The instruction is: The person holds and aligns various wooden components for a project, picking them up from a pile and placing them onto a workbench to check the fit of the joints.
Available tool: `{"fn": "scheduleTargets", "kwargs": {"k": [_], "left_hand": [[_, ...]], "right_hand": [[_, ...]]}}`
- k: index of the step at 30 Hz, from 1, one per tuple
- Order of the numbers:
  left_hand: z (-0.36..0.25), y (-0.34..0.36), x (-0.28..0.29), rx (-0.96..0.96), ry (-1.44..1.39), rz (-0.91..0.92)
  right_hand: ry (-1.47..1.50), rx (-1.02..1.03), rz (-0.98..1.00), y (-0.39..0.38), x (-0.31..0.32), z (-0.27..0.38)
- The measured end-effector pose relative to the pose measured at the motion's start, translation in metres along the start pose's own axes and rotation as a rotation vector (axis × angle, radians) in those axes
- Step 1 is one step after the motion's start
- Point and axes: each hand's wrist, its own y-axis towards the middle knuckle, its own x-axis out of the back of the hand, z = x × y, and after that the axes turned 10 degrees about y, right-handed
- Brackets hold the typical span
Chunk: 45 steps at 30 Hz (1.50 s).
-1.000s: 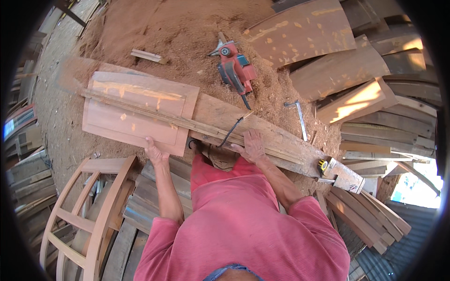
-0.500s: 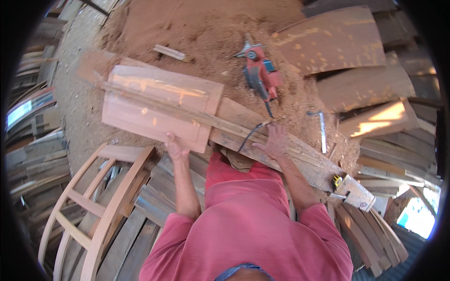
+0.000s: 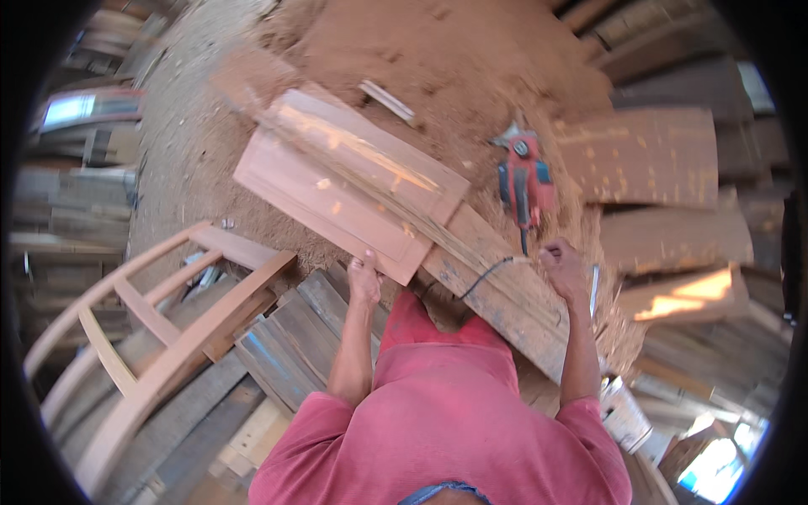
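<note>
At the wooden panel, left fingers clamping its edge, right fingers curled, contents unclear

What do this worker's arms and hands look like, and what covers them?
The left hand and right hand are bare, with no gloves visible. Both forearms are uncovered too; the short sleeves are plain pinkish red, matching the shirt.

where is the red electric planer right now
In the head view, the red electric planer lies on the sawdust-covered ground, right of centre in the upper half, between the wooden panel and the patched brown board, beyond the right hand.
</note>
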Motion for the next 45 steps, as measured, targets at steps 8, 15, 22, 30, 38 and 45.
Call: {"fn": "scheduleTargets", "kwargs": {"k": [8, 15, 22, 30, 38, 45], "left_hand": [[0.006, 0.007, -0.029, -0.09, 0.079, -0.116], [0.036, 0.011, -0.012, -0.245, 0.14, -0.176], [0.016, -0.008, -0.028, -0.102, 0.046, -0.104], [0.081, -0.063, -0.059, 0.015, -0.084, 0.034], [0.082, -0.082, -0.031, 0.012, -0.012, 0.076], [0.097, -0.139, 0.016, -0.122, 0.436, -0.113]], "right_hand": [[-0.203, 0.332, -0.277, 0.171, -0.02, -0.096], [-0.303, 0.39, -0.329, 0.156, -0.077, -0.04], [0.303, 0.164, -0.22, 0.174, -0.052, -0.015], [0.639, 0.331, -0.081, 0.144, 0.021, 0.037], [0.623, 0.412, 0.13, -0.018, -0.016, 0.135], [0.455, 0.388, 0.466, -0.106, -0.086, 0.134]]}}
